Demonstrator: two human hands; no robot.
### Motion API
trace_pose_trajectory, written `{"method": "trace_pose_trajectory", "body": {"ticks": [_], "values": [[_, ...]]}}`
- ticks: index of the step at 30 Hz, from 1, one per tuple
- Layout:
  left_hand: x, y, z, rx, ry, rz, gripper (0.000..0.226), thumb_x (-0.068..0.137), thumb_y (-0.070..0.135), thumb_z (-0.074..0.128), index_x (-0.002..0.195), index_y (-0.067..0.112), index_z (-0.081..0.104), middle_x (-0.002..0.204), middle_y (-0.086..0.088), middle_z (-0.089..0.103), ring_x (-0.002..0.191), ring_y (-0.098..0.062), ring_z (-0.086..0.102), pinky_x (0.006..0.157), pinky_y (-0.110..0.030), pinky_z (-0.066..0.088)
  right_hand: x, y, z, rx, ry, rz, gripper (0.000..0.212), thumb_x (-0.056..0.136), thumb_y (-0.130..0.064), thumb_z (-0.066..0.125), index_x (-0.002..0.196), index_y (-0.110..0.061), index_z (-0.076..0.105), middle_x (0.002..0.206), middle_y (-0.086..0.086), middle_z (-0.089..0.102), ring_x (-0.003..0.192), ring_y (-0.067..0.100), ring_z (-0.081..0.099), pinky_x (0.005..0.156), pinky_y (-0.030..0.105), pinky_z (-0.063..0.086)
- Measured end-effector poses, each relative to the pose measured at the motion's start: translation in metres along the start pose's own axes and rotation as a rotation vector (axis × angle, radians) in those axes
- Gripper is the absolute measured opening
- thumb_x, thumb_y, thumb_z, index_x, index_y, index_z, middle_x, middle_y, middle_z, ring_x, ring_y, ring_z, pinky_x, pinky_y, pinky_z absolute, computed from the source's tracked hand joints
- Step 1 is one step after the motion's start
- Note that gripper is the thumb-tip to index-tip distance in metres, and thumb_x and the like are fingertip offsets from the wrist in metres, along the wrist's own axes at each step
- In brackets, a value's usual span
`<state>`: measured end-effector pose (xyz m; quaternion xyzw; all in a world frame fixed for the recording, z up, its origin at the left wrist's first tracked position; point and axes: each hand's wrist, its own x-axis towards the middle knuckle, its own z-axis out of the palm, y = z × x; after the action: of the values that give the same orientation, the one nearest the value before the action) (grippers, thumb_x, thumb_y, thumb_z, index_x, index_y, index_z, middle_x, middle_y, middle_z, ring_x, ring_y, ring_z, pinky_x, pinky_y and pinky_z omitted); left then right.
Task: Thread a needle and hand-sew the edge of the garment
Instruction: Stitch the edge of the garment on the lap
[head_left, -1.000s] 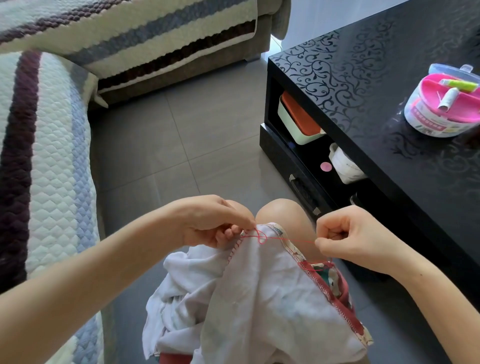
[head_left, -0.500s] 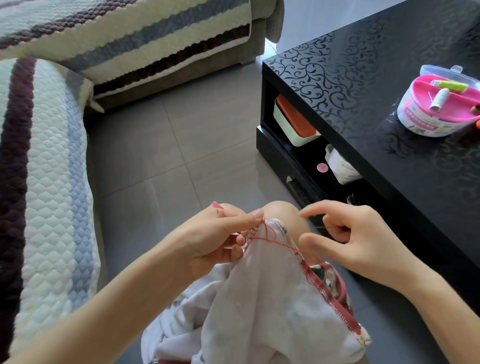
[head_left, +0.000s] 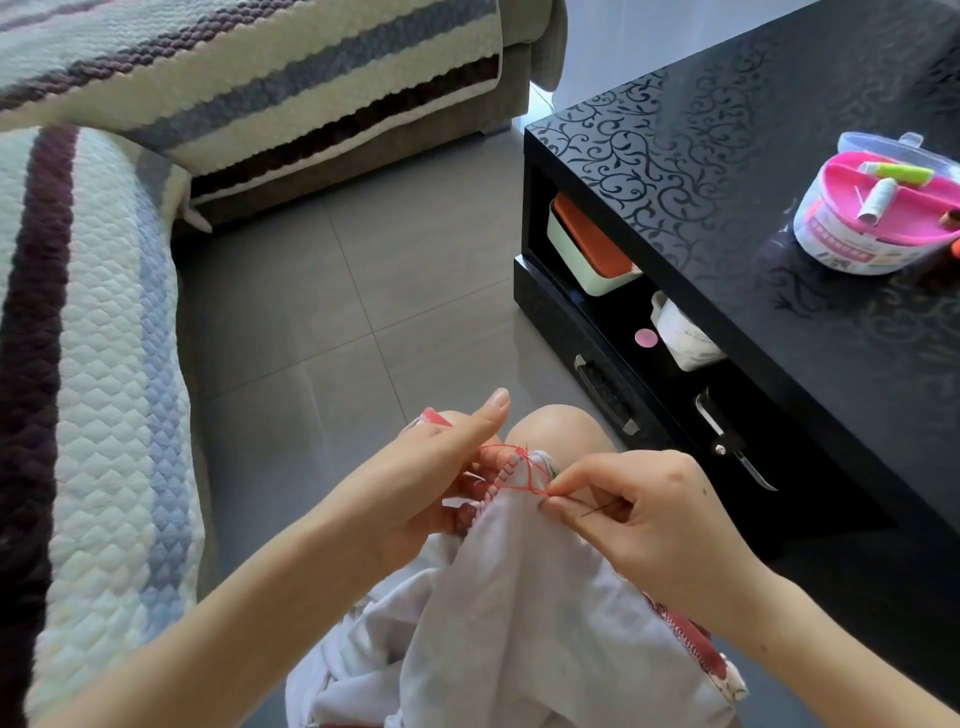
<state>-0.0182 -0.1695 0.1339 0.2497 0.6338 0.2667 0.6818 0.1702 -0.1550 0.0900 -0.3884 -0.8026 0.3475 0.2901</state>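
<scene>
Head view: left hand (head_left: 415, 486) grips garment (head_left: 519, 613) edge, thumb lifted, steadying it; right hand (head_left: 644, 519) alongside pinches needle (head_left: 597, 509) for next stitch.

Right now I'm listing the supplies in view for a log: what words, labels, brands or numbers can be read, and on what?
No text here can be read.
Sewing kit box on the black table: printed label band with a red strip on its wall, too blurred to read.
White container on the table's shelf: faint grey marks, too blurred to read.
Pink round sticker: no text visible.
</scene>
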Motion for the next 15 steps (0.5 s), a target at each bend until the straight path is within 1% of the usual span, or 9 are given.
{"method": "trace_pose_trajectory", "body": {"ticks": [1,2,5,6,8,11,12,13,15], "values": [[-0.002,0.001,-0.001,0.021,-0.043,0.014,0.046,0.080,0.056,0.066,0.076,0.012,0.055,0.065,0.002,0.054,0.055,-0.012,0.043,0.056,-0.023,0.036,0.000,0.000,0.000,0.007,0.004,0.001,0.023,0.080,-0.044,0.061,0.074,-0.025,0.072,0.051,-0.008,0.056,0.047,0.009,0.049,0.047,0.030,0.044],[-0.003,0.002,-0.002,0.048,-0.074,0.028,0.044,0.074,0.051,0.072,0.073,0.010,0.056,0.065,0.000,0.052,0.058,-0.013,0.043,0.059,-0.025,0.035,0.000,-0.001,-0.001,0.009,0.007,-0.002,0.023,0.080,-0.044,0.061,0.073,-0.025,0.072,0.051,-0.008,0.054,0.046,0.008,0.048,0.047,0.030,0.043],[-0.003,0.001,-0.004,0.081,-0.065,0.053,0.037,0.066,0.030,0.073,0.074,-0.004,0.061,0.076,-0.012,0.048,0.072,-0.023,0.044,0.065,-0.030,0.035,0.001,-0.001,0.000,0.004,0.013,-0.014,0.022,0.079,-0.044,0.062,0.073,-0.026,0.071,0.050,-0.009,0.053,0.045,0.007,0.045,0.045,0.030,0.042],[-0.002,0.001,-0.005,0.079,-0.049,0.051,0.031,0.064,0.025,0.073,0.069,-0.003,0.063,0.078,-0.014,0.049,0.073,-0.023,0.046,0.065,-0.030,0.037,0.001,-0.001,0.000,0.002,0.010,-0.018,0.021,0.079,-0.044,0.062,0.073,-0.026,0.071,0.050,-0.009,0.053,0.045,0.008,0.046,0.045,0.031,0.043],[0.001,0.001,-0.005,0.057,-0.048,0.045,0.017,0.064,0.021,0.073,0.057,0.008,0.064,0.077,-0.013,0.054,0.070,-0.020,0.050,0.065,-0.029,0.039,0.001,0.000,-0.002,0.011,-0.002,-0.016,0.021,0.079,-0.044,0.062,0.073,-0.027,0.071,0.051,-0.007,0.056,0.046,0.010,0.049,0.045,0.033,0.044],[0.003,0.001,-0.006,0.001,-0.091,0.060,0.018,0.070,0.010,0.072,0.054,0.009,0.064,0.066,-0.004,0.060,0.062,-0.015,0.050,0.064,-0.028,0.040,0.002,0.005,-0.011,0.072,-0.022,0.017,0.017,0.078,-0.042,0.063,0.075,-0.027,0.070,0.050,-0.004,0.055,0.045,0.014,0.048,0.045,0.036,0.043],[0.004,0.002,-0.006,-0.016,-0.099,0.070,0.013,0.069,0.010,0.070,0.058,0.004,0.065,0.066,-0.003,0.059,0.062,-0.014,0.049,0.062,-0.026,0.040,0.002,0.007,-0.015,0.096,-0.028,0.030,0.016,0.077,-0.042,0.063,0.077,-0.027,0.069,0.049,-0.003,0.053,0.045,0.015,0.046,0.045,0.037,0.042],[0.004,0.003,-0.007,-0.030,-0.102,0.082,0.018,0.065,0.013,0.069,0.068,-0.005,0.065,0.070,-0.007,0.059,0.063,-0.015,0.048,0.060,-0.024,0.041,0.004,0.010,-0.019,0.109,-0.032,0.038,0.017,0.077,-0.043,0.062,0.079,-0.027,0.068,0.049,-0.001,0.053,0.044,0.018,0.045,0.045,0.039,0.041],[0.003,0.005,-0.007,-0.048,-0.108,0.116,0.053,0.057,0.017,0.073,0.089,-0.022,0.058,0.082,-0.016,0.053,0.069,-0.018,0.049,0.059,-0.021,0.045,0.008,0.015,-0.028,0.108,-0.031,0.043,0.019,0.077,-0.044,0.062,0.079,-0.026,0.068,0.050,0.004,0.056,0.046,0.024,0.048,0.047,0.042,0.042]]}}
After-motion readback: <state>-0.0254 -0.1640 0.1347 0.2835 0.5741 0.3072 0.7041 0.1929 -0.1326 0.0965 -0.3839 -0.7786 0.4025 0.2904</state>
